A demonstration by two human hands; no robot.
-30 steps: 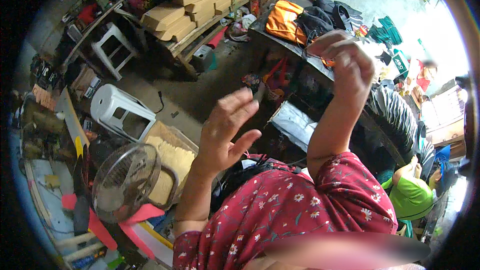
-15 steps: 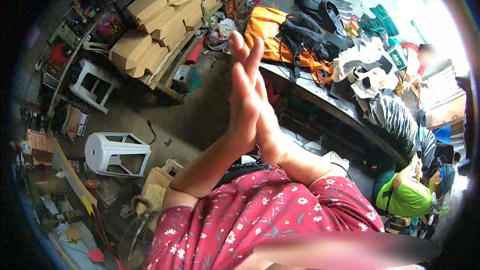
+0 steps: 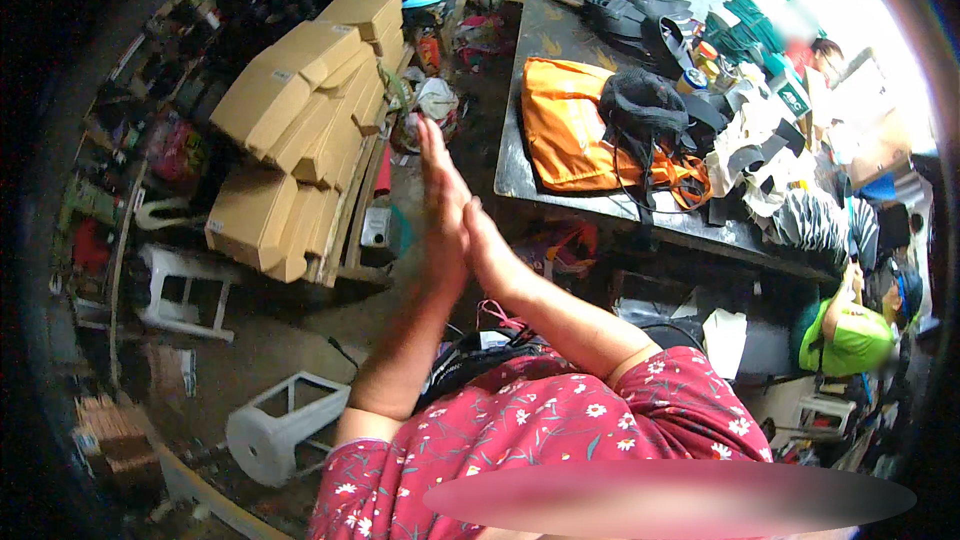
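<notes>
In front of my chest, my left hand [image 3: 443, 225] is raised with its fingers stretched out and pointing away. My right hand [image 3: 497, 255] lies palm to palm against it, its fingertips reaching only to about the middle of the left hand. Its fingers are straight as far as they show. Nothing is visible between the palms. Beyond the hands, to the right, an orange bag [image 3: 567, 125] with black mesh and straps rests on a dark table [image 3: 512, 155].
Flat brown cardboard boxes [image 3: 290, 90] are stacked on a wooden bench at left. One white stool [image 3: 262, 440] lies tipped on the floor near another stool [image 3: 185, 290]. Black and white cut pieces [image 3: 800, 220] crowd the table's right end, near a person in green [image 3: 850, 335].
My right hand has slid down along the left palm, so the fingers are no longer level. The whole view has shifted, with the table and bag now showing more fully.
</notes>
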